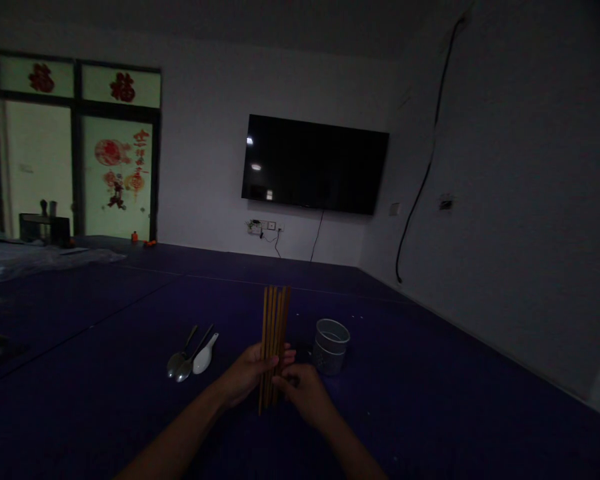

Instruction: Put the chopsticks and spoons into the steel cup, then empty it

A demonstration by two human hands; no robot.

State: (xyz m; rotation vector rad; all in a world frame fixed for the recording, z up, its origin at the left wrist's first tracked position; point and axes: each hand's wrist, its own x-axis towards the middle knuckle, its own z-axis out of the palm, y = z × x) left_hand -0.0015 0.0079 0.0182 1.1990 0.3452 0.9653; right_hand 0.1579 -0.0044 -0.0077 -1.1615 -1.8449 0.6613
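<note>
A bundle of several wooden chopsticks [274, 317] stands nearly upright in front of me, slightly fanned at the top. My left hand [254, 370] is wrapped round its lower half, with the thumb across the front. From the right, my right hand [305, 392] closes its thumb and fingers on the lower part of the same bundle. Just right of the hands stands a grey metal cylindrical holder [331, 348], upright with its round mouth up. To the left lie two metal spoons [183, 367] and a white soup spoon [206, 355], side by side.
A dark blue surface [130, 413] spreads all around. Clear plastic sheeting [55, 259] lies at the far left, near a dark box [45, 228]. Small orange items [135, 237] sit by the glass doors. A television [315, 165] hangs on the back wall, and a black cable [420, 190] dangles at right.
</note>
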